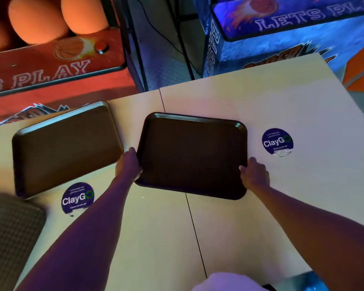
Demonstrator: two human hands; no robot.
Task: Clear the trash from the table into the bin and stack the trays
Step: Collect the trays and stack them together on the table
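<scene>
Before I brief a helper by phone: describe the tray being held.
On the pale table, two dark trays lie side by side. It is the right tray, near the right ClayGo sticker. Only it has both hands, left and right, gripping its side edges.

2 glowing arcade machines, orange [51, 66] and blue [292, 38], flank tiled floor [162, 59].

Tabletop [229, 223]: two panels side by side before me, their seam running away from me.
Centre tray [191, 154]: over the seam, my left hand [129, 164] on its left edge, my right hand [255, 175] on its right edge.
Second tray [65, 148]: left of the centre tray, just beside it.
Round stickers: one [77, 198] in front of the second tray, one [277, 141] right of the centre tray.
Arcade machines [303, 28]: behind the tabletop.
</scene>
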